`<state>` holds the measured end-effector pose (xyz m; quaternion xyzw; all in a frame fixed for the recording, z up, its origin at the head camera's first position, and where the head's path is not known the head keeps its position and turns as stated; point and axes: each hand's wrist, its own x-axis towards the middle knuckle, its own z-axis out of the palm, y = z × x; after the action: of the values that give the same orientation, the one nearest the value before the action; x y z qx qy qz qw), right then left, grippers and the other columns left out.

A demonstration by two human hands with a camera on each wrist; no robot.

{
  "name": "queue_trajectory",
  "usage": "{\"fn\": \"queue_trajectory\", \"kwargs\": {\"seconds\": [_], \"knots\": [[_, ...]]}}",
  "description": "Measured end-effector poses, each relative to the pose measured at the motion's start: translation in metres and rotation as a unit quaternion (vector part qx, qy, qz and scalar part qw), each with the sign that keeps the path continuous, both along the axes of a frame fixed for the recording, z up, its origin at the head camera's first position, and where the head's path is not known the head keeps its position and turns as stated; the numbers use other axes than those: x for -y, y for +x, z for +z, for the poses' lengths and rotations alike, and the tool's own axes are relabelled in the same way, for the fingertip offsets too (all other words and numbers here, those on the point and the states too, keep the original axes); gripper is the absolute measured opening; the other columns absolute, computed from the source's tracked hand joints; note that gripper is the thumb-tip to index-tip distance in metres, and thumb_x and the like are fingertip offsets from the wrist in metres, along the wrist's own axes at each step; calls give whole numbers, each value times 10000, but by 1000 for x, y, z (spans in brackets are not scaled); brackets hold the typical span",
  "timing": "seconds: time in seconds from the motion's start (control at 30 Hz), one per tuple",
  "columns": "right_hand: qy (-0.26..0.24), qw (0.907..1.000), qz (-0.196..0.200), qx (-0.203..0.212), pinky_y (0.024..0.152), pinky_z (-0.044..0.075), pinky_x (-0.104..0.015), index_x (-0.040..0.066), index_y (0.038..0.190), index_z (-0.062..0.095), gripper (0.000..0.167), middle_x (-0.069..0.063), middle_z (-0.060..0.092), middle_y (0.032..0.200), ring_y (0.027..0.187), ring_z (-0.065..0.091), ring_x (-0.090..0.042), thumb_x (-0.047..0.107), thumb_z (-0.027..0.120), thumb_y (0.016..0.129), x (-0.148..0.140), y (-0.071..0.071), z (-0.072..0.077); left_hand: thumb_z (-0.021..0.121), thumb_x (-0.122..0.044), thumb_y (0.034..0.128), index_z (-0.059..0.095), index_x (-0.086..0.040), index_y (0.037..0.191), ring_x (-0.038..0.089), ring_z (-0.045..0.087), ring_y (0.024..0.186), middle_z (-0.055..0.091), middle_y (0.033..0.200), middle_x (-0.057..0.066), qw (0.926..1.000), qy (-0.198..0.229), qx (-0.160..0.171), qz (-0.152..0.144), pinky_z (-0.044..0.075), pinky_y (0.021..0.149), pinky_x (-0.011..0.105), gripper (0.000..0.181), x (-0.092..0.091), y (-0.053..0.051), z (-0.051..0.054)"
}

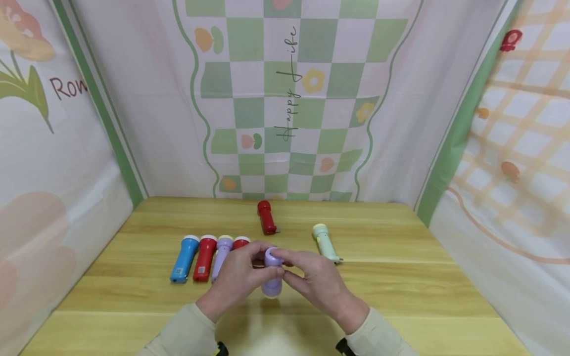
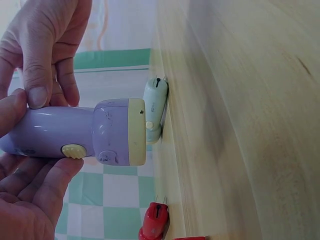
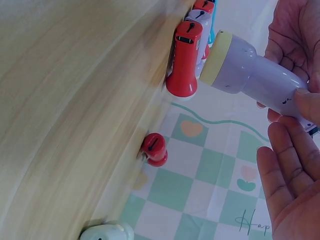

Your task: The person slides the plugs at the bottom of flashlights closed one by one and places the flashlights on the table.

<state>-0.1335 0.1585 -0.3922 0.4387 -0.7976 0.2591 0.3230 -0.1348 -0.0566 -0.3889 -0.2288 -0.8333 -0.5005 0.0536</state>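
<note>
A purple flashlight (image 1: pixel 272 287) with a pale yellow lens rim is held off the table, lens end down and tail up. My left hand (image 1: pixel 242 271) grips its body, thumb on the near side and fingers on the far side. The index finger of my right hand (image 1: pixel 318 279) lies over the tail end, its thumb against the side, so the tail is pinched there. A yellow switch (image 2: pixel 74 151) shows on the body in the left wrist view. In the right wrist view, something dark at the tail (image 3: pixel 313 131) is partly hidden by fingers.
Left on the wooden table (image 1: pixel 378 301) lie a blue flashlight (image 1: pixel 184 259), a red flashlight (image 1: pixel 205 259), another purple flashlight (image 1: pixel 222 254) and another red one (image 1: pixel 241 241), partly hidden. Further back are a small red flashlight (image 1: pixel 266 217) and a pale green flashlight (image 1: pixel 325 242), prongs out. Printed curtains surround the table.
</note>
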Motion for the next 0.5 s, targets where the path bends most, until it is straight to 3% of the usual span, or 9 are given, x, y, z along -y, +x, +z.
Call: {"fn": "queue_trajectory", "kwargs": {"seconds": [0.23,0.5], "knots": [[68,9999,61,45,892,593,-240,98,1362,674,560,-33,774,1192,1038,760,-166,89,861,835,0,-1,-2,835,-333,900,717,-244,1166,71,725,943,757,1073,-94,10000,8,28,-31,603,815,227,304,1,0,-1],[88,9997,-47,237,894,587,-225,172,1345,690,557,15,776,1182,1036,752,-127,113,880,824,1,1,-4,838,-314,898,717,-253,1158,64,730,946,765,1064,-102,10000,53,-51,-9,602,817,230,294,1,1,-2]]}}
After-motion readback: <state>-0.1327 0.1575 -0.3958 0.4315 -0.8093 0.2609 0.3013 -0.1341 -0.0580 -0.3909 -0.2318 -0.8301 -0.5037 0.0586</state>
